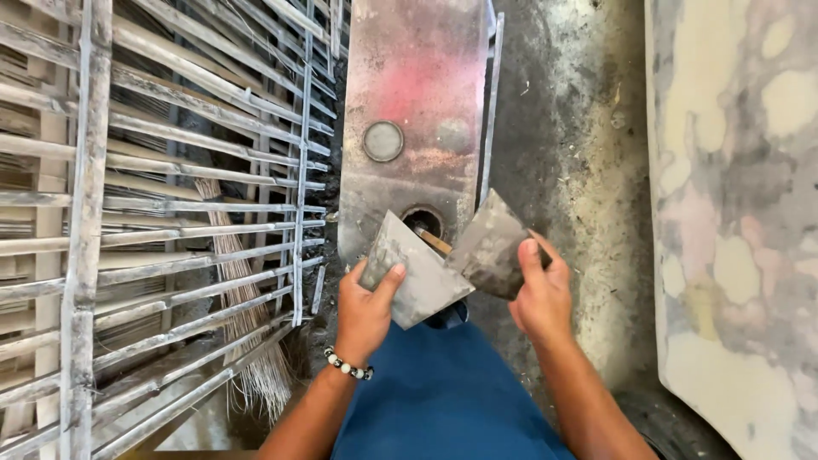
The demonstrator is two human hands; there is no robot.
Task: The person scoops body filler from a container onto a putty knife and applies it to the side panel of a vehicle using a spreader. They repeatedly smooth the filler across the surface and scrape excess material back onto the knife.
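My left hand (365,308) grips a flat grey metal scraper blade (417,271), thumb pressed on its face; a beaded bracelet sits on that wrist. My right hand (540,294) holds a second, darker putty-smeared scraper (492,247), thumb on top. The two blades meet edge to edge in front of me, above my blue trousers (443,392). A short wooden handle (433,242) shows between the blades.
A worn metal tank (417,102) with a round cap (383,141) and an open hole (423,221) stands ahead. Dusty metal racks (170,213) fill the left, a broom (247,324) behind them. A filler-patched panel (741,213) lies on the right; the gritty floor (571,153) runs between.
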